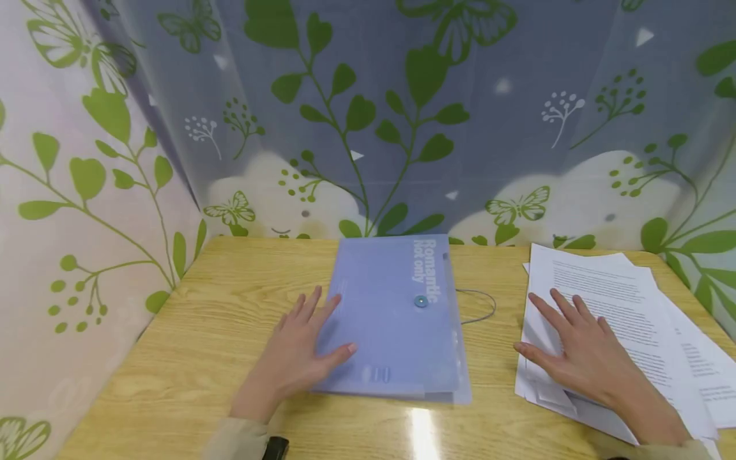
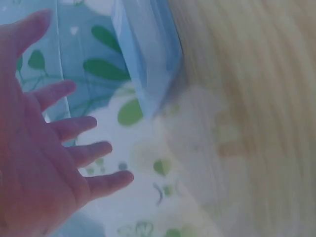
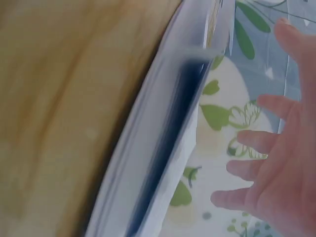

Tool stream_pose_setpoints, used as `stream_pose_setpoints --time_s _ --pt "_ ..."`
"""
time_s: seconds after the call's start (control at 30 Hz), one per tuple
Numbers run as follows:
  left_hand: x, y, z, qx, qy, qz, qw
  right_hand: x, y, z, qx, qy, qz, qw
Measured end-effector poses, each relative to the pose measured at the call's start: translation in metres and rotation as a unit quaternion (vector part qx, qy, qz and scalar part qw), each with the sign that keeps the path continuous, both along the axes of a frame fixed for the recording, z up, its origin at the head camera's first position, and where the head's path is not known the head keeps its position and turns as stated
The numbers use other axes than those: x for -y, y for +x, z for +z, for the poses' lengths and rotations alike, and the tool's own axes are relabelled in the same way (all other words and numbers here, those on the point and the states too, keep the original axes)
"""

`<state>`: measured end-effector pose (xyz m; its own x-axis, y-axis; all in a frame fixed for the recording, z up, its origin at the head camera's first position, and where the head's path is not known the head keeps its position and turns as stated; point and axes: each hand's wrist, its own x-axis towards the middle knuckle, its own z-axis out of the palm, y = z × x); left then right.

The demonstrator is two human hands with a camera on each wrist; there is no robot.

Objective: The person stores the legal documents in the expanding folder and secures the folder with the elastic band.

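Observation:
A translucent blue document folder [image 1: 391, 332] lies shut on the wooden table, with a round button [image 1: 421, 301] and a loop of cord [image 1: 489, 306] on its right side. My left hand [image 1: 296, 354] is spread over the folder's left edge, holding nothing. In the left wrist view its fingers are straight and apart from the folder [image 2: 148, 54]. To the right lies a stack of printed paper sheets [image 1: 604, 287], loosely fanned. Above that stack my right hand [image 1: 586, 351] is spread, also empty. The right wrist view shows the hand [image 3: 276, 158] clear of the sheets' edges [image 3: 148, 118].
The wooden table [image 1: 190, 332] runs back to a hanging cloth [image 1: 379, 115] printed with leaves and butterflies. Similar cloth stands along the left and right sides. A strip of tabletop separates the folder from the papers.

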<state>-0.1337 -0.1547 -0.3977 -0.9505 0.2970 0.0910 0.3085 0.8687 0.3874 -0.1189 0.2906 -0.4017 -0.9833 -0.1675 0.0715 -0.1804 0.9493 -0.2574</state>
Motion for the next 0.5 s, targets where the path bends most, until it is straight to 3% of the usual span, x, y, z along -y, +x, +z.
stream_pose_setpoints --time_s 0.3,0.5 --pt "-0.041 -0.015 -0.001 0.017 0.011 -0.077 0.9968 0.021 -0.018 -0.004 -0.072 -0.034 0.083 0.9933" --pt "-0.064 -0.02 0.001 0.041 -0.006 -0.109 0.9932 0.032 -0.029 -0.004 -0.054 -0.035 0.106 0.9923"
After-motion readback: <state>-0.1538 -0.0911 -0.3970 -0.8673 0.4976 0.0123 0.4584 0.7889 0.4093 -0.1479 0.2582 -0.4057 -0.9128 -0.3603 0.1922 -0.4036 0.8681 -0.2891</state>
